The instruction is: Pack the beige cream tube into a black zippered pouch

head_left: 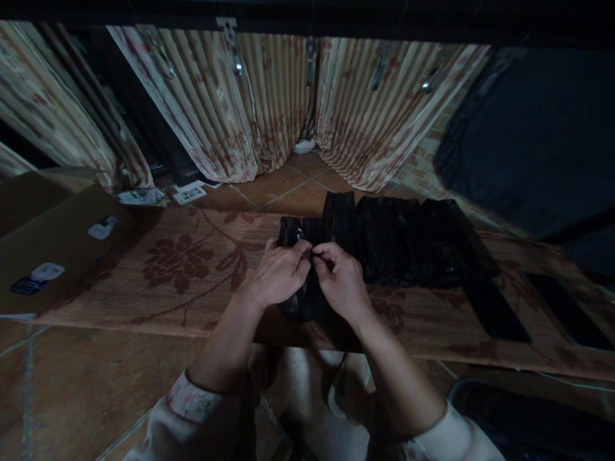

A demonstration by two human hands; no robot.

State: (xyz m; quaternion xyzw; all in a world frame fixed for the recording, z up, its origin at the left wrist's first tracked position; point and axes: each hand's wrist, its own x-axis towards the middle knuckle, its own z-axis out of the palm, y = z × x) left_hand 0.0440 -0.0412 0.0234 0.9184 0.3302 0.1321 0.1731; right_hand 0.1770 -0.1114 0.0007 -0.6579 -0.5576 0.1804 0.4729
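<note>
Hands: both meet over the near middle of the floral mat (182,269), fingertips touching one another.
Left hand (278,275): fingers curled and pressed onto a small bunch of black plastic bag (298,301), thumb and forefinger nipping its top fold.
Right hand (341,278): likewise curled, thumb and forefinger pinching the same fold just beside the left fingertips.
Black plastic bag: crumpled, glossy, lying near the mat's near edge, partly hidden under both hands; its lower part shows between the wrists.
Pile of black bags (408,240): flattened and folded, spread on the mat to the right of the hands, touching the bunch being held and reaching toward the mat's far edge.
Flat black strips (494,310): lie on the mat's right part, near its near edge.
Cardboard box (57,243): at the mat's left end, with stickers on top.
Curtains (269,102): striped, hanging beyond the mat's far edge.
Floor (77,384): brown tile around the mat.
Sleeves (192,410): pale, at both forearms.
</note>
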